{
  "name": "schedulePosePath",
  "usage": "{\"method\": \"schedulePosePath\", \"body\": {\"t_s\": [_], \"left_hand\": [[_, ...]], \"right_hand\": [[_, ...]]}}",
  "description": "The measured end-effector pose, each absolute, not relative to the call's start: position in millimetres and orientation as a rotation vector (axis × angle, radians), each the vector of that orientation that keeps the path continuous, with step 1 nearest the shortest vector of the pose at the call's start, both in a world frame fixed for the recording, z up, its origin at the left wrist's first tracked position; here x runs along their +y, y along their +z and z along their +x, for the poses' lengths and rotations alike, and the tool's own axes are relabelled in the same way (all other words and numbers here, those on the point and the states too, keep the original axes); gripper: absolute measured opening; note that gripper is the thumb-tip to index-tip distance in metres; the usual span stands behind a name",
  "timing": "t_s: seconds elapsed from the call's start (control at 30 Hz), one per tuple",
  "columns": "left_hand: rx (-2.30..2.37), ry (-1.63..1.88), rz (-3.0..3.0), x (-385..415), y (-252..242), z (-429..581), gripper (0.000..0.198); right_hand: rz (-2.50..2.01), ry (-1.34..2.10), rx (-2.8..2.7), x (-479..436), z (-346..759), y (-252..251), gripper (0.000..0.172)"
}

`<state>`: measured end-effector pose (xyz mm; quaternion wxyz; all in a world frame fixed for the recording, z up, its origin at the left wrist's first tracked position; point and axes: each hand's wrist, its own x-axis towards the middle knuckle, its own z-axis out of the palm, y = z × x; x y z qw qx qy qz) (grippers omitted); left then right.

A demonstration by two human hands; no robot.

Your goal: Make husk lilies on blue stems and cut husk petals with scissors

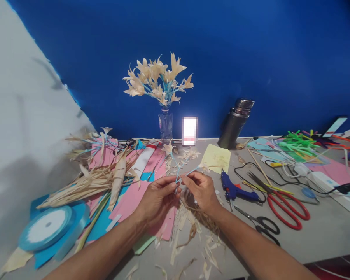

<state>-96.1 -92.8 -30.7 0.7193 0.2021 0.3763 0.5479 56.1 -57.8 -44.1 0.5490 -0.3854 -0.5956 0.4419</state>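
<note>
My left hand (157, 198) and my right hand (201, 190) meet over the middle of the table, both pinched on thin blue-wrapped stems (177, 171). The stems rise from my fingers and end in small cream husk flowers (169, 147). Pale husk scraps (192, 233) lie under and in front of my hands on pink paper (128, 198).
A vase of cream flowers (163, 85) stands at the back by the blue wall, with a dark flask (236, 122) to its right. A blue glue gun (236, 190), red-handled scissors (286, 208) and black scissors (262, 225) lie at the right. Blue ribbon spool (49, 227) and dried husks (99, 179) at the left.
</note>
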Motion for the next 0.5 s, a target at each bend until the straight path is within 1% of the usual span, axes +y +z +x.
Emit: {"method": "schedulePosePath", "body": {"t_s": [0.23, 0.5], "left_hand": [[0.864, 1.206, 0.474, -91.1, -29.6, -93.5, 0.029], [0.825, 1.175, 0.454, -95.3, -22.8, -91.5, 0.032]], "right_hand": [[-0.880, 1.126, -1.410, -59.1, 55.4, -45.1, 0.020], [-0.921, 1.089, -1.430, -58.9, 58.3, -41.8, 0.031]]}}
